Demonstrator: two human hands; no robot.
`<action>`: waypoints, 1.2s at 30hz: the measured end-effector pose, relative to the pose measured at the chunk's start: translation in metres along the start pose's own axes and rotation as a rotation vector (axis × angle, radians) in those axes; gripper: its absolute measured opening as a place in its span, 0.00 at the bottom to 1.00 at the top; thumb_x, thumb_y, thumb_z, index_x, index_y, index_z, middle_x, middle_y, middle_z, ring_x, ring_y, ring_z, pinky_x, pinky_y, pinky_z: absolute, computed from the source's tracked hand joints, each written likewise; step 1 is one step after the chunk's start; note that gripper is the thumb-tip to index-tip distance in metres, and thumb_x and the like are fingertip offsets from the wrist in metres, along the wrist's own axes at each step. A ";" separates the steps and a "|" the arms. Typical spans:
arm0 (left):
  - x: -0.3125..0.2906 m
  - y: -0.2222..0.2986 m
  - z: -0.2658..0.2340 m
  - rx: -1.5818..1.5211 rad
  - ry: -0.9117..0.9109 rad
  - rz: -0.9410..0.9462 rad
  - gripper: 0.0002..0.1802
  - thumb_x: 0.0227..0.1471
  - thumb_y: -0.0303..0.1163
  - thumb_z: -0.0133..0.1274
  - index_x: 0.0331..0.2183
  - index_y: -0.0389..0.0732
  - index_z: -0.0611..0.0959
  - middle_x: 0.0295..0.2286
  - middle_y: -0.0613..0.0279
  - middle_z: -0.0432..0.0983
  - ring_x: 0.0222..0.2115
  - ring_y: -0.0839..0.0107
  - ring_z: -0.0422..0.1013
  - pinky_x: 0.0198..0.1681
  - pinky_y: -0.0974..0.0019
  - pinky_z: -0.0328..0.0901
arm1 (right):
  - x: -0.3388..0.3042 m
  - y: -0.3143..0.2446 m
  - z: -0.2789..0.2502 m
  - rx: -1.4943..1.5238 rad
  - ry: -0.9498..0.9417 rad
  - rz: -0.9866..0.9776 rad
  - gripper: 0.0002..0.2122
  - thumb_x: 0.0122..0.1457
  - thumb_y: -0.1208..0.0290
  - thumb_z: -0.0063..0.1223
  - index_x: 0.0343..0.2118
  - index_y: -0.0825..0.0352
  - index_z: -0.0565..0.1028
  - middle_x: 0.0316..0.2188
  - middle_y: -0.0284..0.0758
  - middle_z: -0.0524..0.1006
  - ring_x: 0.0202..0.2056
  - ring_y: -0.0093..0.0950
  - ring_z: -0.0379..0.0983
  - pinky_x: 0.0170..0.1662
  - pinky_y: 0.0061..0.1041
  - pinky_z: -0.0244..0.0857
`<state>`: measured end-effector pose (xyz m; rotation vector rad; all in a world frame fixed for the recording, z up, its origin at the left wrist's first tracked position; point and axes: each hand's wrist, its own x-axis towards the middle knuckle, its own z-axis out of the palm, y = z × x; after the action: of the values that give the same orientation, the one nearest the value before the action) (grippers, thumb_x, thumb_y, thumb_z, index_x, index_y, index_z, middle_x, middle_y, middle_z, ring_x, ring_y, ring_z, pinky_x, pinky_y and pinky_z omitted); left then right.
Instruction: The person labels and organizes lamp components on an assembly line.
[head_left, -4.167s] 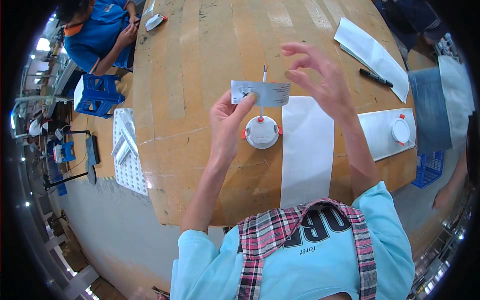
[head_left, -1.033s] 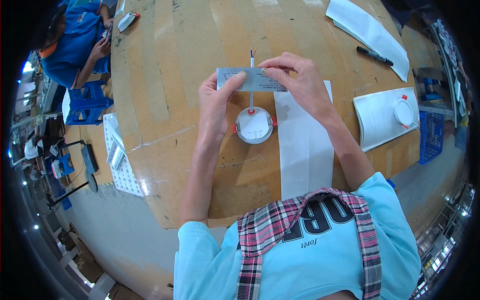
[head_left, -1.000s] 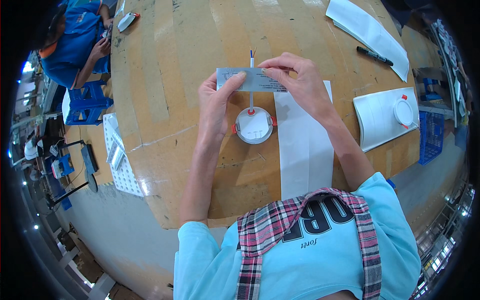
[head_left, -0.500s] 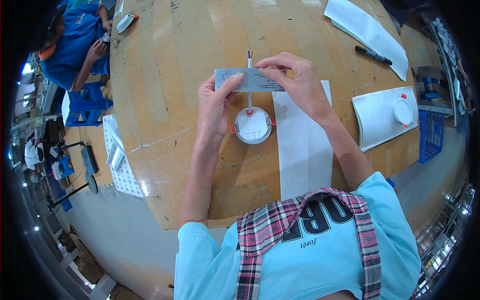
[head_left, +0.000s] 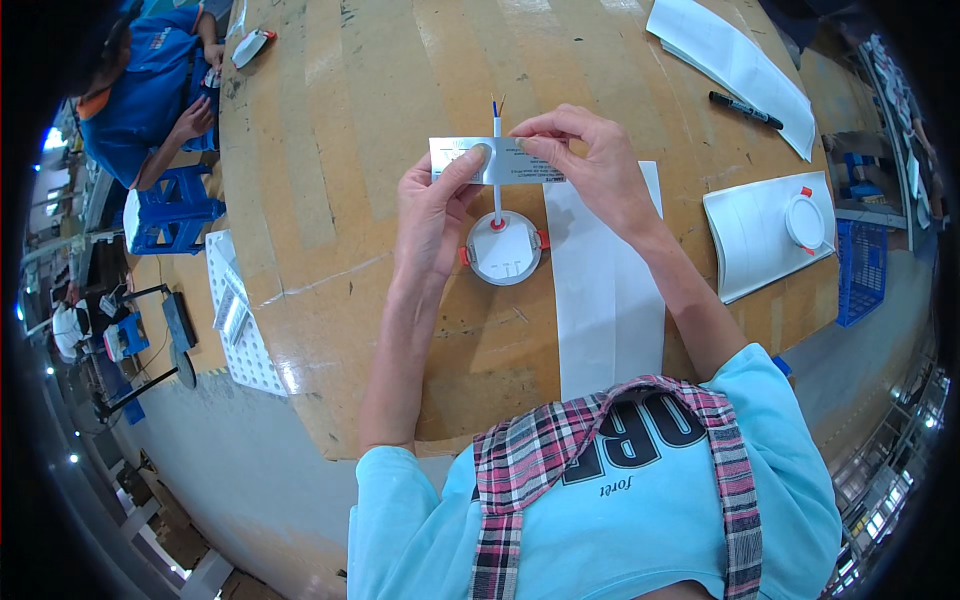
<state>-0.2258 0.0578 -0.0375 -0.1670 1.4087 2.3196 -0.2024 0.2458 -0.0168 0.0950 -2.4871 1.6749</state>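
1. The silver label strip (head_left: pixel 497 161) is held flat between both hands just above the round white lamp fitting (head_left: pixel 503 248), which lies on the wooden table (head_left: pixel 330 150). The strip's long axis runs left to right across the view, at right angles to the thin white lead (head_left: pixel 496 170) that rises from the fitting away from the person.

2. The left hand (head_left: pixel 430 215) pinches the strip's left part, thumb pressed on its face and the other fingers curled beneath it. The right hand (head_left: pixel 590 165) grips the right end between thumb and forefinger, the remaining fingers loosely bent. Neither hand has anything else in it.

3. The lead crosses the strip near its middle, so both hands sit about equally near to it, one on either side (whether the strip already touches the lead I cannot tell).

4. The strip is a narrow, shiny grey rectangle with small dark print. The fitting is a white disc with orange-red clips at its left and right edges, and the lead ends in a blue tip and a reddish one.

5. A long white paper sheet (head_left: pixel 610 300) lies on the table just right of the fitting.
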 end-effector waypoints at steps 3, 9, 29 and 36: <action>0.000 -0.002 0.000 0.017 0.000 0.032 0.09 0.53 0.29 0.56 0.37 0.37 0.80 0.34 0.60 0.79 0.34 0.75 0.75 0.42 0.69 0.70 | 0.000 0.001 -0.001 0.166 -0.026 0.088 0.09 0.54 0.70 0.58 0.35 0.69 0.80 0.30 0.34 0.78 0.31 0.23 0.72 0.38 0.22 0.66; 0.000 -0.003 -0.003 0.002 -0.011 0.023 0.09 0.53 0.30 0.56 0.38 0.37 0.79 0.34 0.60 0.78 0.34 0.75 0.74 0.43 0.68 0.70 | 0.001 0.006 -0.004 0.200 -0.136 0.132 0.12 0.53 0.70 0.58 0.40 0.68 0.77 0.34 0.33 0.79 0.33 0.21 0.73 0.38 0.20 0.67; 0.000 -0.002 -0.001 -0.068 -0.042 0.009 0.12 0.52 0.29 0.58 0.39 0.38 0.77 0.34 0.62 0.77 0.35 0.76 0.73 0.44 0.66 0.67 | 0.003 -0.013 -0.015 -0.202 0.282 -0.137 0.11 0.49 0.77 0.56 0.37 0.64 0.77 0.36 0.34 0.70 0.41 0.31 0.67 0.46 0.28 0.63; -0.001 0.000 0.002 -0.054 -0.066 -0.017 0.12 0.50 0.28 0.58 0.38 0.37 0.77 0.34 0.60 0.77 0.35 0.74 0.73 0.43 0.65 0.67 | -0.003 -0.024 -0.004 -0.265 0.086 -0.078 0.10 0.48 0.69 0.61 0.34 0.64 0.79 0.35 0.34 0.69 0.43 0.32 0.62 0.50 0.28 0.59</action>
<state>-0.2244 0.0586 -0.0361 -0.1165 1.3082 2.3291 -0.1961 0.2403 0.0058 0.0873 -2.5774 1.2792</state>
